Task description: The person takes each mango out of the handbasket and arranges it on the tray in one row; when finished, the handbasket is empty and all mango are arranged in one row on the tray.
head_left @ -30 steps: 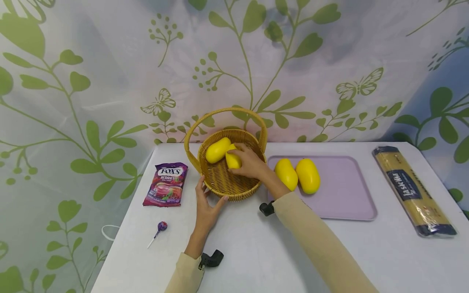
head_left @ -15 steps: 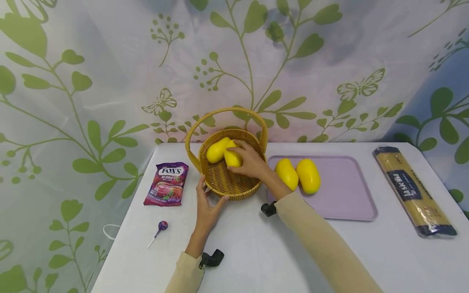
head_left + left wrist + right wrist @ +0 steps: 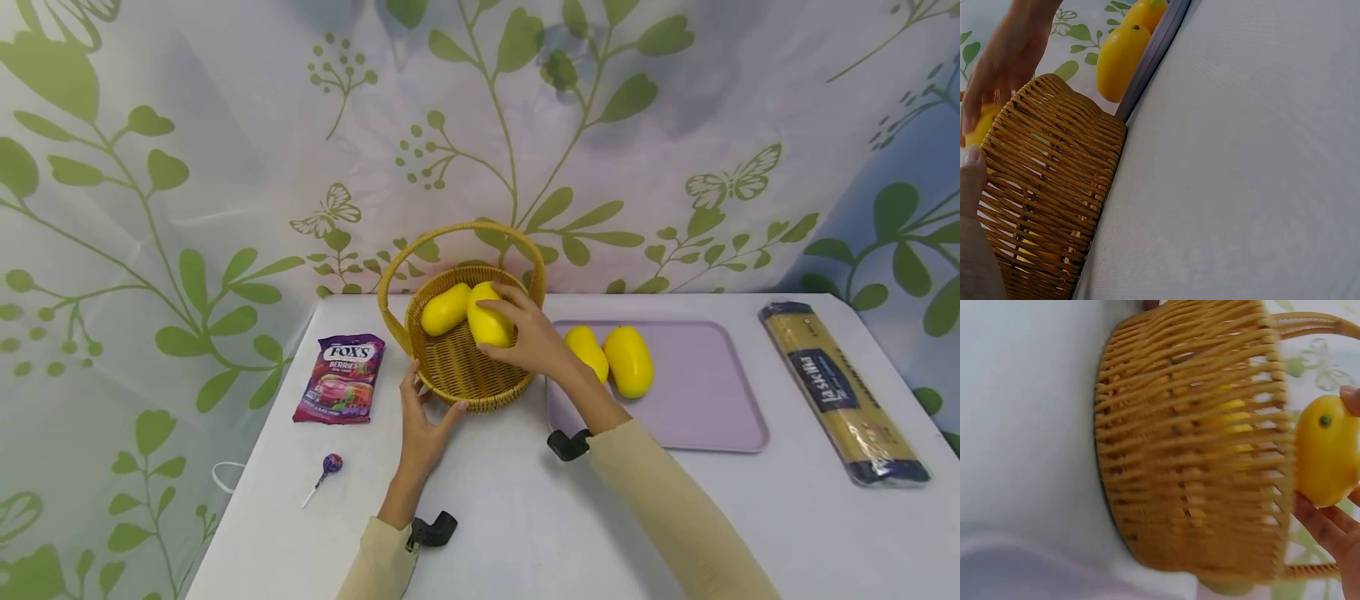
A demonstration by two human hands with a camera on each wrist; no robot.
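Observation:
The fingers of my right hand (image 3: 521,329) grip a yellow mango (image 3: 488,317) inside the opening of a brown woven basket (image 3: 480,402). In the right wrist view, the held mango (image 3: 1327,453) shows its green stem spot just above the rim. Another mango (image 3: 446,309) lies in the basket at its left side, close to the held one. Spread against the basket's front left is my left hand (image 3: 425,433), its thumb and fingers touching the outside. The left wrist view shows that thumb (image 3: 971,187) at the woven rim; its other fingers are hidden there.
Right of the basket, a lilac tray (image 3: 697,392) bears two mangoes (image 3: 631,362). A spaghetti-like packet (image 3: 843,392) lies at the far right. To the left are a purple candy bag (image 3: 340,379) and a lollipop (image 3: 330,465). The basket's tall handle (image 3: 465,225) arches behind.
My right hand has moved a little right and toward the rim with the mango, which appears lifted and stands more apart from the other one. My left hand stays at the basket.

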